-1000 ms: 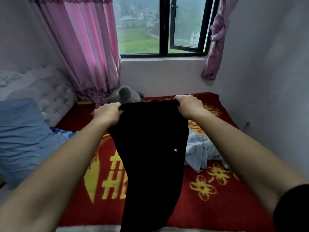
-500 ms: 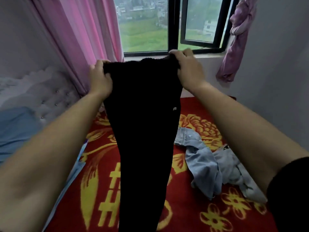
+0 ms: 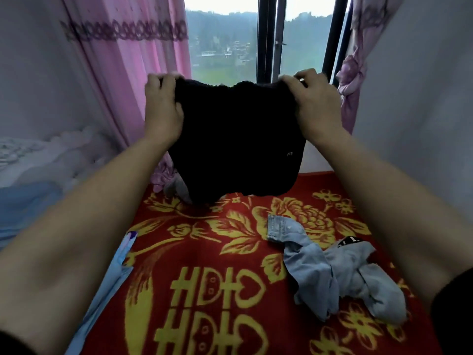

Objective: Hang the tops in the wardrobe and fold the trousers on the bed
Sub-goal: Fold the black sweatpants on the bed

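The bed (image 3: 230, 254) spreads below me in its red and yellow blanket, and above its far end, before the window (image 3: 222, 47), the black trousers (image 3: 235, 139) hang clear of it, bunched short. Pale jeans (image 3: 330, 275) lie crumpled on the blanket to my right. My left hand (image 3: 162, 108) and right hand (image 3: 316, 106) each grip a top corner of the trousers, fingers (image 3: 305, 77) clenched on the cloth.

Black trousers (image 3: 235, 139) — small white "m"
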The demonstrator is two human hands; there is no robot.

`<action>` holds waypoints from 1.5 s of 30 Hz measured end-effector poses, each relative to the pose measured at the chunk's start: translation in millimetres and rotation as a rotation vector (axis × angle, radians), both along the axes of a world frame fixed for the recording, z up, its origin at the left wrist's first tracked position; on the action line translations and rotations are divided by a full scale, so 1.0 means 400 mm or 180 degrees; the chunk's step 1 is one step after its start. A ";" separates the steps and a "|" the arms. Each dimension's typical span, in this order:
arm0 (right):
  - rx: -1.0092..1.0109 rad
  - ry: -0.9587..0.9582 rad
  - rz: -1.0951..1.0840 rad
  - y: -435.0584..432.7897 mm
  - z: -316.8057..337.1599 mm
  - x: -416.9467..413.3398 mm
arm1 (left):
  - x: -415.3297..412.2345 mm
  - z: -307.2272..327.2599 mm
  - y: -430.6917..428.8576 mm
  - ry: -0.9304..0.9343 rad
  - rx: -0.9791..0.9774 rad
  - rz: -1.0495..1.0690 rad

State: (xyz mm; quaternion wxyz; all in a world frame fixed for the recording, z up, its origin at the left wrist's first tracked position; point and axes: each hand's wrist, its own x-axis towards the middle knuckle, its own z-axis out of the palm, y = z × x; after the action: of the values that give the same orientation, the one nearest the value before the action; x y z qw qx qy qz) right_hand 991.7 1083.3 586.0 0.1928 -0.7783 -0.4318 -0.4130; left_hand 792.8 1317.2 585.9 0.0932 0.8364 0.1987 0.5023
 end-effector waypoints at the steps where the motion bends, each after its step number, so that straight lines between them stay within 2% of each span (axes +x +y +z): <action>1: -0.0079 0.0074 0.0002 -0.017 -0.049 -0.019 | -0.025 -0.051 -0.008 0.0164 0.0083 -0.0010; 6: -0.1019 0.0743 -0.0076 -0.102 -0.407 -0.140 | -0.174 -0.434 -0.062 0.1262 0.0310 0.0221; 10: -0.2092 0.1665 -0.0074 -0.186 -0.760 -0.275 | -0.325 -0.809 -0.150 0.2687 -0.0079 0.0154; 13: -0.2614 0.2154 -0.0143 -0.254 -1.006 -0.385 | -0.433 -1.063 -0.237 0.3434 -0.0430 0.0115; 17: -0.3223 0.2541 -0.0227 -0.354 -1.248 -0.520 | -0.547 -1.297 -0.348 0.4102 -0.0686 -0.0035; 20: -0.3572 0.2825 -0.0264 -0.414 -1.352 -0.586 | -0.598 -1.390 -0.412 0.4550 -0.0717 -0.0132; 29: -0.3530 0.2880 -0.0292 -0.473 -1.550 -0.665 | -0.652 -1.563 -0.503 0.4848 -0.0797 0.0159; 34: -0.4123 0.2837 -0.0387 -0.538 -1.760 -0.709 | -0.689 -1.781 -0.563 0.5124 -0.1029 -0.0128; 37: -0.4540 0.3130 -0.0379 -0.565 -1.864 -0.733 | -0.705 -1.887 -0.586 0.5373 -0.1632 -0.0515; 40: -0.4513 0.3287 -0.0468 -0.552 -1.884 -0.737 | -0.710 -1.906 -0.593 0.5192 -0.2012 -0.0433; 42: -0.4361 0.3400 -0.0552 -0.532 -1.874 -0.729 | -0.709 -1.896 -0.584 0.5045 -0.1789 -0.0339; 45: -0.3618 0.3378 -0.0635 -0.489 -1.848 -0.693 | -0.677 -1.874 -0.540 0.4382 -0.1334 -0.0095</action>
State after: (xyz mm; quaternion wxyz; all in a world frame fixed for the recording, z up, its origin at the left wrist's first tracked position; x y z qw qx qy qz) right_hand 714.6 887.9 -153.1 -0.0926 -0.8861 -0.3551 0.2833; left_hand 521.9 1101.2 -163.5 0.1122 0.9304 0.2933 -0.1889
